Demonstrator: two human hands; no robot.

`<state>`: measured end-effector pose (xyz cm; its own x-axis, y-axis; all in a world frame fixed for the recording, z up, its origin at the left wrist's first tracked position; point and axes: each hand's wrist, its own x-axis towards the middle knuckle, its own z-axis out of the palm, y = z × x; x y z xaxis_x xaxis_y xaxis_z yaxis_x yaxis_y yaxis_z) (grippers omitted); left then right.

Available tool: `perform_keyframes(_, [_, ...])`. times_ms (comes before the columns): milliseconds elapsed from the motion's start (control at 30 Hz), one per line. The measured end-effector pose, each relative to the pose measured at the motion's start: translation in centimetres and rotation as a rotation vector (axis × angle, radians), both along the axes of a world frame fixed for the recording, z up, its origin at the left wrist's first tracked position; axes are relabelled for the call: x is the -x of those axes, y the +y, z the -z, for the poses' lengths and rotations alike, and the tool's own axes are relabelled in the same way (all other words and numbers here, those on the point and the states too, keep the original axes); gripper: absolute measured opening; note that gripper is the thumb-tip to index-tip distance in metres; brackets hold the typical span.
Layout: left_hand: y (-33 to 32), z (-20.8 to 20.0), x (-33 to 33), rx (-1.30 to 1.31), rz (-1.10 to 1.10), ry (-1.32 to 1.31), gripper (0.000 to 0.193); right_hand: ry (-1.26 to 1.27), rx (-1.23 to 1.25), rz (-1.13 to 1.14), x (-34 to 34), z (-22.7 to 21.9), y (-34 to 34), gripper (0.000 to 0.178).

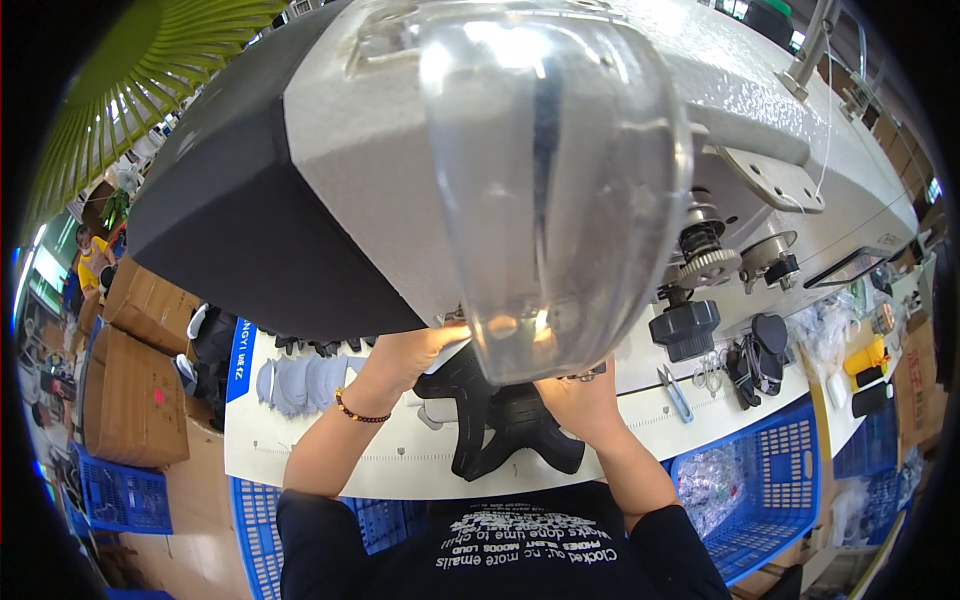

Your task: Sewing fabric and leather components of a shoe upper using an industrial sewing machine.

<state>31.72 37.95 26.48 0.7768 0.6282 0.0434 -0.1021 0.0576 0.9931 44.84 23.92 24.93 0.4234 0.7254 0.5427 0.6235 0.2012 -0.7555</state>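
Left hand (405,362): fingers stretched forward and partly hidden behind the clear shield (560,200) of the sewing machine (360,150); how far they are closed, and whether they hold anything, cannot be told. Right hand (585,402): turned inward, appearing to touch the right edge of the black piece (490,415); its fingertips are obscured, so its closure cannot be determined.

The black piece lies between the hands on the white table (370,475), its body extending from beneath the shield to the near side of both. Its visible long axis runs roughly from the machine toward the wearer. Two rounded lobes point to the wearer, splayed apart; another points left, just below the left hand. The far end is concealed.

Containers: below and right of the right hand, a blue basket (792,465) holds crumpled clear plastic (710,485). Below the left hand, partly under the table, stands another blue basket, the left basket (252,525); contents not discernible. Further left of that hand are cardboard boxes (130,400).
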Motion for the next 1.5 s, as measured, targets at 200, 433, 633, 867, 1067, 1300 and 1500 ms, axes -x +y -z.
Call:
perform_keyframes(200, [1.3,-0.1,1.8,-0.031,0.066,0.314,0.025,0.111,-0.009,0.020,-1.1,-0.7,0.2,0.018])
perform_keyframes(433, [-1.6,-0.3,0.8,0.052,0.064,0.173,0.018,-0.129,-0.054,0.004,-3.9,-2.1,1.1,0.022])
perform_keyframes(633, [-3.7,0.8,0.3,0.049,-0.028,0.108,0.016,-0.229,0.237,-0.157,-6.7,-2.1,1.5,0.024])
perform_keyframes(867, [-4.5,1.2,1.6,0.339,-0.054,0.130,0.019,-0.367,0.217,-0.157,-2.5,-3.0,-0.8,0.015])
perform_keyframes(1067, [-4.5,2.0,1.7,0.329,0.033,0.100,0.021,-1.160,-0.195,-0.204,-0.3,-1.7,-1.3,0.020])
perform_keyframes(1300, [-4.8,1.2,1.8,0.236,0.013,0.145,0.023,-1.194,-0.249,-0.194,-0.2,-1.0,-0.8,0.026])
perform_keyframes(1500, [-5.0,1.3,1.6,0.210,-0.018,0.148,0.022,-1.159,-0.230,-0.168,-0.2,-0.7,-1.0,0.024])
